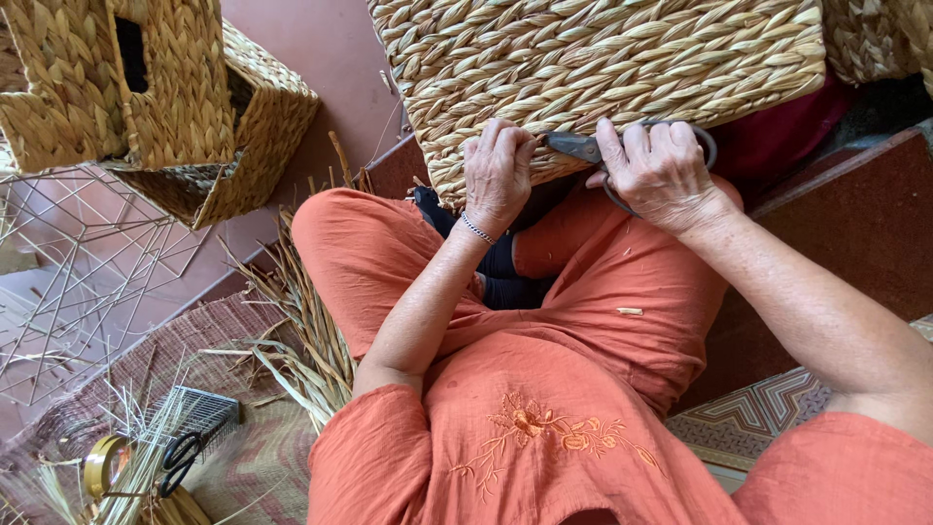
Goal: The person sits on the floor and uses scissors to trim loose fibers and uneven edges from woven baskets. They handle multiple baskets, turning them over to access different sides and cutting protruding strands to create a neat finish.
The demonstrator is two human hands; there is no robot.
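Nearest to the camera is your orange embroidered tunic (544, 437), and under it your crossed legs in orange trousers (583, 292). Resting against your knees stands the big woven basket (603, 68), with its lower edge turned to you. The weave looks complete and tight over all the side you can see, so I judge the weaving itself is done and only the trimming of loose ends at the bottom edge is left; how many ends remain, I cannot tell. To your left two more woven baskets (165, 97) sit finished, above bare wire frames (87, 262) which have no weave on them. Loose dry straw (301, 331) lies on the mat (233, 428) beside your knee. Your right hand (661, 170) is closed around the handles of the dark scissors (583, 148), blades pointing at the basket edge. Your left hand (498, 175) is curled narrow, pinching at the weave just beside the blades. A second pair of scissors (178, 457) lies apart on the mat
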